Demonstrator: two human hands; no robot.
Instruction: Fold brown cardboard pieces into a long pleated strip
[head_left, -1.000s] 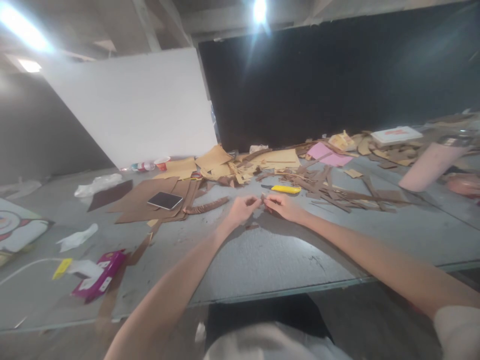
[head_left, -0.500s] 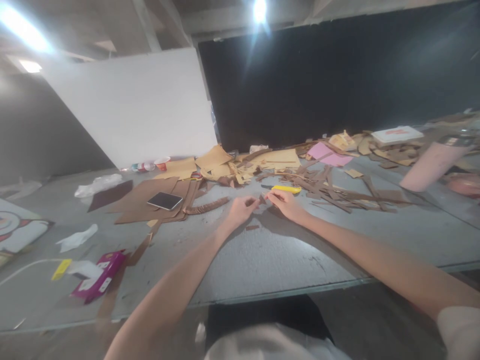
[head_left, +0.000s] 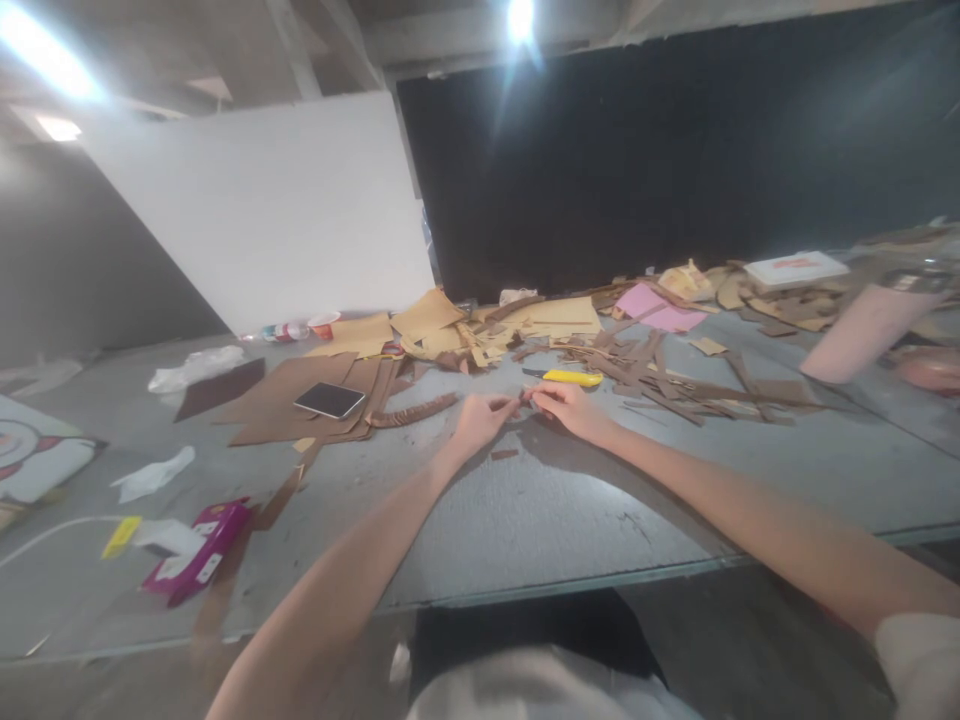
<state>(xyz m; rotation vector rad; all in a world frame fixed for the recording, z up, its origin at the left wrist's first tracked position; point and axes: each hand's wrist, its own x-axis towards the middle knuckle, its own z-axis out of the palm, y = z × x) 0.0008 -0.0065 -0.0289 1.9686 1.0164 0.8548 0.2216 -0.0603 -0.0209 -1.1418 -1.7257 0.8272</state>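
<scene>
Fingers of both hands meet over the grey table (head_left: pixel 525 520), pinched together on a small brown strip (head_left: pixel 523 398) held between them, just above the tabletop near its middle. Left hand (head_left: pixel 480 420) curls in from the left, thumb and forefinger closed on one end; right hand (head_left: pixel 571 408) closes on the other end from the right. A yellow knife (head_left: pixel 571 377) lies just beyond the right hand. A small brown scrap (head_left: pixel 504 454) lies on the table just nearer than the hands. Farther left, a phone (head_left: pixel 329 400) rests on brown card sheets (head_left: pixel 289 385).
</scene>
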